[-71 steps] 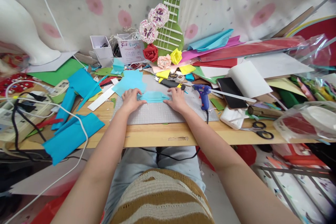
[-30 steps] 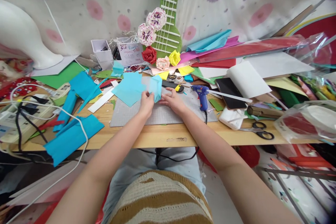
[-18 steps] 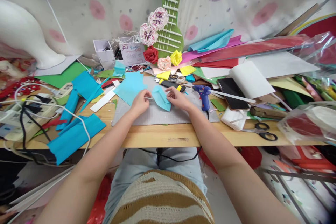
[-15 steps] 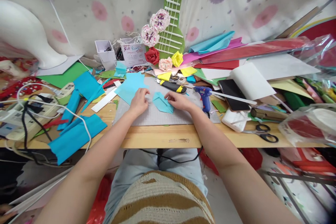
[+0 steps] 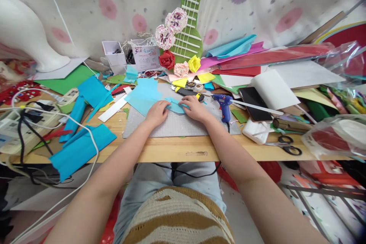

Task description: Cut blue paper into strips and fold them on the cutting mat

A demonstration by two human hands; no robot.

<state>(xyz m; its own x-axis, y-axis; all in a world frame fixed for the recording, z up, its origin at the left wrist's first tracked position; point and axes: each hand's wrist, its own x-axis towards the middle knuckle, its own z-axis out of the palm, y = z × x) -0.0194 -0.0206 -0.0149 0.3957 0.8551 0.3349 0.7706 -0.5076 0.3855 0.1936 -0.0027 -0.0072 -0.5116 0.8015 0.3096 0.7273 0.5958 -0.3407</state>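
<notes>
A small folded piece of light blue paper is between my two hands, over the grey cutting mat. My left hand has its fingers curled at the paper's left end. At the right end, my right hand pinches the paper between thumb and fingers. The exact fingertip contact is partly hidden. Behind my left hand lies a larger light blue sheet. A black and yellow utility knife rests just beyond the folded paper. To the right of my right hand is a blue glue gun with a white glue stick.
Scissors, a white box and a phone lie to the right. Blue crepe paper and a power strip with cables are at left. Paper flowers and a green guitar shape stand at the back.
My left hand has moved right and closed in on the folded paper, which was apart from it before. The paper now appears tilted and narrower between both hands.
</notes>
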